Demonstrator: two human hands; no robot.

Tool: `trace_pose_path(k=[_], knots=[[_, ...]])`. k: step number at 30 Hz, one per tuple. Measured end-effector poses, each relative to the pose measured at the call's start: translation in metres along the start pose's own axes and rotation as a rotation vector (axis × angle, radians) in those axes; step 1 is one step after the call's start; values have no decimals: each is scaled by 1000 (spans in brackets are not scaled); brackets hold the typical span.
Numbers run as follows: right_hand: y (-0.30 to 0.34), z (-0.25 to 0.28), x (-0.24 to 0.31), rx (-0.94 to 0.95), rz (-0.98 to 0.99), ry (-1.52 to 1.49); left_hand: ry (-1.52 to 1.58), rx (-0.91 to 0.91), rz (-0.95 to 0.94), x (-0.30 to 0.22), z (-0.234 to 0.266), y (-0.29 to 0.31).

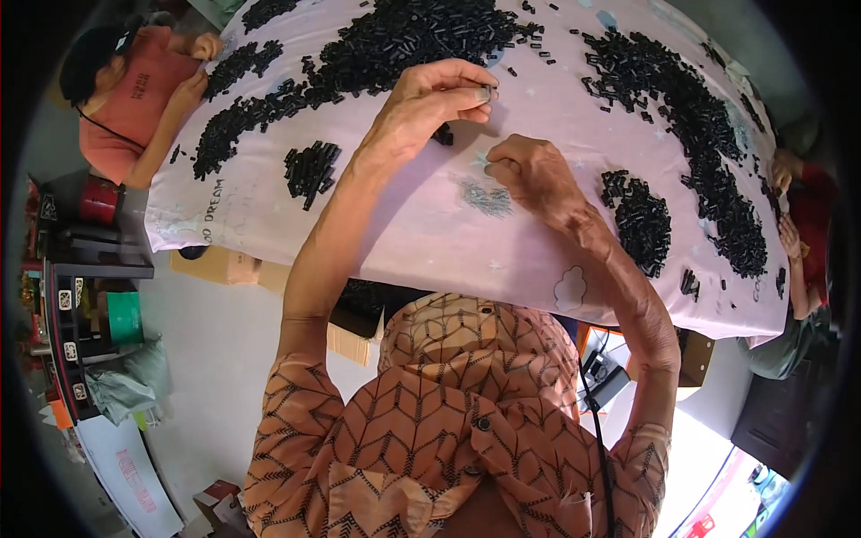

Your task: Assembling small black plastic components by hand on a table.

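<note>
Left hand [423, 106] up front, thumb and fingertips drawn together, a dark speck at the tips too small to make out; the right hand [542, 179] sits nearer the body, fingers curled in, thumb pressed against them, and whether it grips anything I cannot tell; below the left wrist lies a small clump of black pieces [443, 134], short, tube-like, glossy; beyond it spreads the big black heap [404, 43]; longer sticks [311, 170] bunch to the left, a rounded pile [644, 229] to the right; between them the pink cloth [417, 211] gives both hands room, running down to its near edge before the patterned shirt [430, 421]; co-workers flank both sides.
</note>
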State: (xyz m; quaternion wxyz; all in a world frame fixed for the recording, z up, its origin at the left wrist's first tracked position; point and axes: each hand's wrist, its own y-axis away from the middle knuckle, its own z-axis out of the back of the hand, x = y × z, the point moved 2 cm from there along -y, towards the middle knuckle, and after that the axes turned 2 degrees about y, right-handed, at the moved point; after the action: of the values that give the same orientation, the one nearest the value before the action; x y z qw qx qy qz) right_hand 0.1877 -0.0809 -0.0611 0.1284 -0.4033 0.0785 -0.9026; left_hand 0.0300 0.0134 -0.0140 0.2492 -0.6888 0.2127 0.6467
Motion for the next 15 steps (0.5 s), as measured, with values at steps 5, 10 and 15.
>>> trace_pose_path(k=[5,10,15], knots=[[-15,-1,7,67,-179,300,105,33,-30,8,-14,-10],[-16,-4,3,-14,-197,309,84,33,-43,16,-20,-6],[-9,9,-10,-185,-123,141,25,37,-79,15,-27,-8]])
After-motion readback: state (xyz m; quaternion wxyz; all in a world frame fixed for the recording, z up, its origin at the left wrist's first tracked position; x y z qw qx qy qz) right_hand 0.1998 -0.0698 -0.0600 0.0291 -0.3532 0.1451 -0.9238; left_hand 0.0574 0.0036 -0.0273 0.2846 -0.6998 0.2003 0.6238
